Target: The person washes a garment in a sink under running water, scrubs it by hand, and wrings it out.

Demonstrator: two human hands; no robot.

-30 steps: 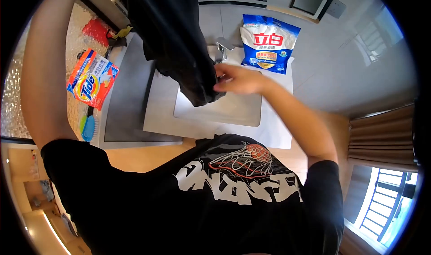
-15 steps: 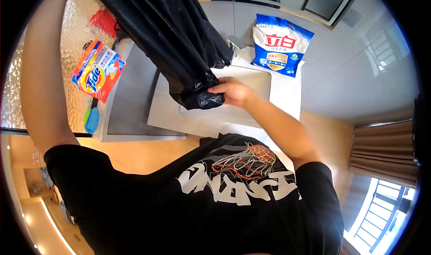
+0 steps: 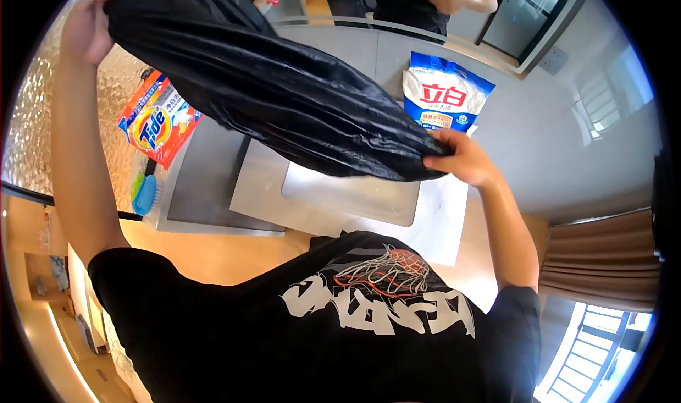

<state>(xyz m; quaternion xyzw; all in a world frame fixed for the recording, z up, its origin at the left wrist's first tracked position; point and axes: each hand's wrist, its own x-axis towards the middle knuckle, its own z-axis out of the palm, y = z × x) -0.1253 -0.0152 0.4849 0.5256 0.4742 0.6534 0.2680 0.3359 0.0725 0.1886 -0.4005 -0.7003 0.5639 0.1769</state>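
A long, shiny black garment (image 3: 284, 98), its exact kind unclear, is stretched in folds across the view above the sink. At the upper left my left hand (image 3: 89, 27) is closed on one end of it. The other end is pinched in my right hand (image 3: 464, 160), in front of the blue-and-white detergent bag (image 3: 450, 94). Beneath the garment lies the white sink basin (image 3: 347, 194), partly hidden by it. The faucet is covered from sight.
An orange Tide bag (image 3: 159, 123) hangs or stands at the left against textured glass (image 3: 39, 119). Below it is a blue brush (image 3: 145, 194). A grey surface (image 3: 206, 183) adjoins the white countertop (image 3: 443, 218). A mirror (image 3: 397, 6) spans the back.
The garment has gone from hanging down steeply to being stretched more sideways. My right hand has moved right with its end, and my left hand has come into view.
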